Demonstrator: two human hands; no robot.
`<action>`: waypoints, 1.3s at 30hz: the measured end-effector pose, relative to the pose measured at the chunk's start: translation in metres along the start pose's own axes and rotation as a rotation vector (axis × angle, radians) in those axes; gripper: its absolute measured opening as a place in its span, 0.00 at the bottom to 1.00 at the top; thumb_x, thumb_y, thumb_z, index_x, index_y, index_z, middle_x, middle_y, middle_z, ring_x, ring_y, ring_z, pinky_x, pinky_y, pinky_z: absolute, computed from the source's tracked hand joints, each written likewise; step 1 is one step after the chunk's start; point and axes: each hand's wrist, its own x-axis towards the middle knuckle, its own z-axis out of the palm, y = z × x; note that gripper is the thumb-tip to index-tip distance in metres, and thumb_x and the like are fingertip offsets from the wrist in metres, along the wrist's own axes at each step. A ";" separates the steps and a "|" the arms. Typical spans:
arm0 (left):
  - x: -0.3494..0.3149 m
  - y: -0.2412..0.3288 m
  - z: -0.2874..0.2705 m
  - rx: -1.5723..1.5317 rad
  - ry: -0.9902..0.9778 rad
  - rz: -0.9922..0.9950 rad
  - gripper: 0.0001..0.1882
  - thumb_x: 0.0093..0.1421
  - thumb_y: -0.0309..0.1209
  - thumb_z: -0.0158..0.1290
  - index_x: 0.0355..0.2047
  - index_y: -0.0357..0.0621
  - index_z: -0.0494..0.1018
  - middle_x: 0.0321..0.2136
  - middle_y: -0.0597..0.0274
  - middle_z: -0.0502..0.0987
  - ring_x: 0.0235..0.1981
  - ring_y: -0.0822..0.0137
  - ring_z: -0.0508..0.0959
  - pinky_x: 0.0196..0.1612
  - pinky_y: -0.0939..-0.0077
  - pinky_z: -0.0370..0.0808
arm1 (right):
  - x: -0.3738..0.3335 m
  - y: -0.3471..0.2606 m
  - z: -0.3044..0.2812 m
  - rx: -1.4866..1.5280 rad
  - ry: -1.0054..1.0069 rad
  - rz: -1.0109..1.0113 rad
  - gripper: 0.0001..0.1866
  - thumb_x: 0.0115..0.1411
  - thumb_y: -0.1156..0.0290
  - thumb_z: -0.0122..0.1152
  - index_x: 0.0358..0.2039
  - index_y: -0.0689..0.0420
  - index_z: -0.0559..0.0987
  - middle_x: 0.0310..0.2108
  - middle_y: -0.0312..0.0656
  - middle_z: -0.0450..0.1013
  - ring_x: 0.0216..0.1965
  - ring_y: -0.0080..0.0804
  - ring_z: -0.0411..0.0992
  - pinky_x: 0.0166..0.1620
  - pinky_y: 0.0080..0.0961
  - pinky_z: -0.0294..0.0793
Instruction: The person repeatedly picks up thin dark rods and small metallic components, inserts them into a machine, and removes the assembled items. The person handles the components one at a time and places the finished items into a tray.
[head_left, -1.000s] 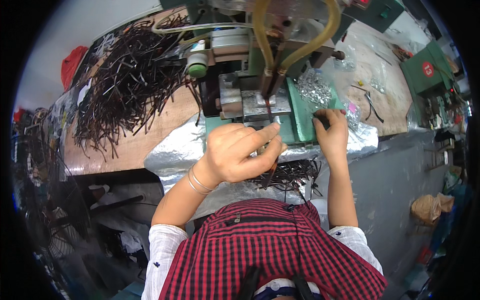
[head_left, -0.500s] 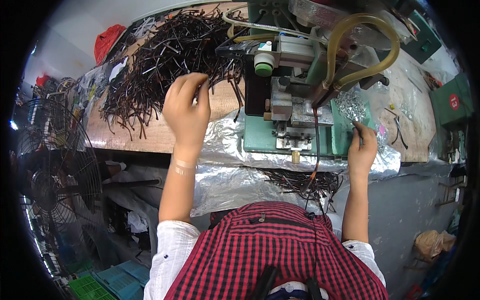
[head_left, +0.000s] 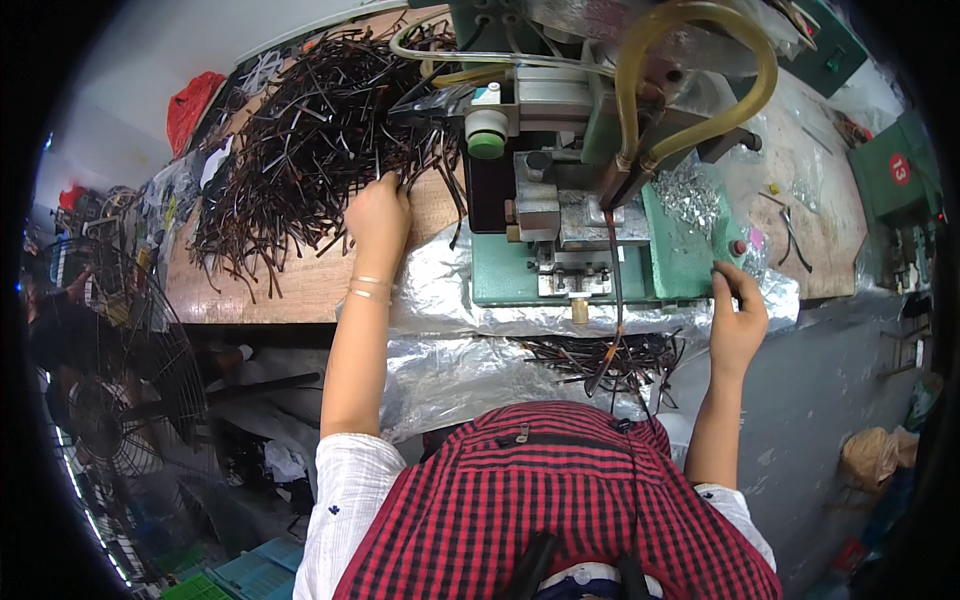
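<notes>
My left hand [head_left: 378, 215] is at the near edge of a large heap of thin, dark brown strips with bent ends [head_left: 310, 140]. Its fingers are closed among the strips; what they pinch is hidden. My right hand [head_left: 740, 315] is by the right front corner of a green machine base [head_left: 680, 270], thumb and forefinger curled close together. Anything between them is too small to make out. Small silver metal pieces [head_left: 690, 195] lie heaped on the green surface beyond. Between my hands, one dark strip [head_left: 616, 265] hangs from the machine's metal fixture [head_left: 605, 220].
A yellowish hose [head_left: 765, 80] loops above the machine. A white-and-green cylinder [head_left: 486, 135] sits at its left. Cutters or tweezers [head_left: 795, 240] lie on the right. More dark strips [head_left: 600, 360] rest on silver sheeting [head_left: 440, 370] before me. A wire fan [head_left: 110, 370] stands left.
My left hand has gone from hovering above the table to the strip heap. My right hand has drawn back toward me, away from the metal pieces. The view has shifted slightly.
</notes>
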 end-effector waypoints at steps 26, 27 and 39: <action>-0.072 0.153 -0.158 -0.870 0.364 0.879 0.18 0.52 0.30 0.72 0.43 0.44 0.82 0.43 0.54 0.85 0.24 0.71 0.80 0.25 0.78 0.72 | 0.028 -0.146 0.045 0.594 -0.357 -0.086 0.31 0.60 0.82 0.62 0.65 0.61 0.70 0.59 0.47 0.75 0.60 0.37 0.74 0.63 0.32 0.70; -0.071 0.159 -0.152 -0.859 0.373 0.914 0.18 0.51 0.31 0.73 0.43 0.45 0.82 0.42 0.54 0.85 0.23 0.71 0.79 0.24 0.78 0.72 | 0.037 -0.129 0.047 0.530 -0.342 -0.112 0.31 0.60 0.82 0.61 0.65 0.59 0.70 0.59 0.47 0.75 0.60 0.37 0.74 0.63 0.31 0.70; -0.068 0.164 -0.145 -0.878 0.389 0.908 0.15 0.51 0.29 0.73 0.40 0.46 0.83 0.39 0.59 0.86 0.21 0.73 0.79 0.21 0.80 0.69 | 0.034 -0.009 0.030 -0.190 -0.068 -0.110 0.07 0.53 0.76 0.69 0.34 0.58 0.85 0.37 0.45 0.77 0.44 0.47 0.75 0.51 0.38 0.73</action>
